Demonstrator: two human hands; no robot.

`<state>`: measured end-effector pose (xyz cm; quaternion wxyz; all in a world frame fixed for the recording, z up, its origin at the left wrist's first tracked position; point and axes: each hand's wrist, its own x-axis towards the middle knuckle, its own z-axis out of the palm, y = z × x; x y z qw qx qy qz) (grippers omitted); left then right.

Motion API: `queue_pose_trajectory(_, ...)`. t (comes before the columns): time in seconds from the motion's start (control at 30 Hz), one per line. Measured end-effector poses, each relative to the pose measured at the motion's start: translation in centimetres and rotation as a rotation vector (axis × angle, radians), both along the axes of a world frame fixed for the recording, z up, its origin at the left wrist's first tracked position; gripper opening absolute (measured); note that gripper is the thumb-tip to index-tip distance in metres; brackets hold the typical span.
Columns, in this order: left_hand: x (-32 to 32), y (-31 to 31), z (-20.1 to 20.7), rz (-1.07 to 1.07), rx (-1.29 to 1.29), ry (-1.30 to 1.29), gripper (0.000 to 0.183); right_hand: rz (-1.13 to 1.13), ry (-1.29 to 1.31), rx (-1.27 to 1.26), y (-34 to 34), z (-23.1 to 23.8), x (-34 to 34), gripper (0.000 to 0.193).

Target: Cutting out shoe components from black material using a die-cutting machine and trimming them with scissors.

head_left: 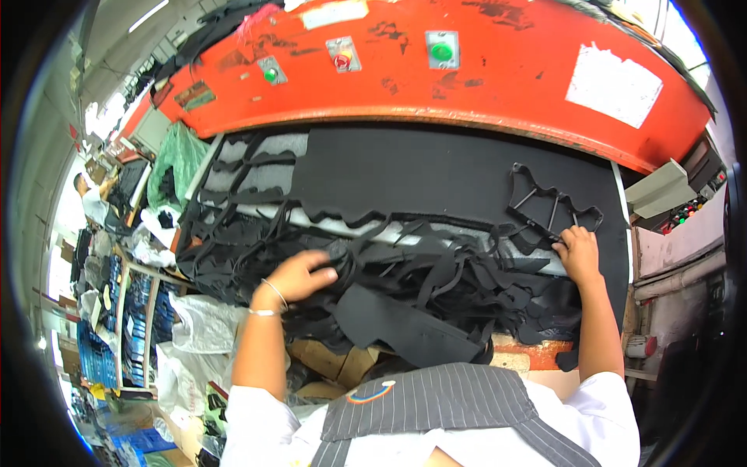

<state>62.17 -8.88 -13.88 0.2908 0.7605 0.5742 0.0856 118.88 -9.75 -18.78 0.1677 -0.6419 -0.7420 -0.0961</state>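
Note:
A dark metal cutting die [554, 198] with a wavy outline and cross bars lies on a black sheet [405, 167] at the far right. My right hand [577, 253] grips the near edge of this die, its fingers bent over the rim. Over a tangled heap of black offcut strips [436, 272] hovers my left hand [299, 276], thumb and fingers apart, holding nothing I can see. Whether its fingertips touch the strips is hard to tell. Left of the sheet, leftover black webbing [257, 159] with cut-out gaps shows a pale surface beneath.
An orange machine beam [373, 78] with a red and two green buttons spans the far side. Cardboard boxes [319, 359] stand below the heap. At left are white bags [202, 323], a green bag [173, 159], a rack of blue items [138, 319] and another person [95, 206].

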Motion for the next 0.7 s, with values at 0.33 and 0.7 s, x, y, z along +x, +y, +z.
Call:
queue_pose_trajectory(0.33,-9.7,14.5,-4.2,0.081,0.641,0.134,0.039,-0.015,-0.067,0.014,1.5,7.1,-11.7,0.025)
queue_pose_trajectory(0.7,-11.3,15.6,-12.1,0.115,0.831,-0.162,0.053,0.403,0.054,0.042,12.1,4.0,-39.3,0.018)
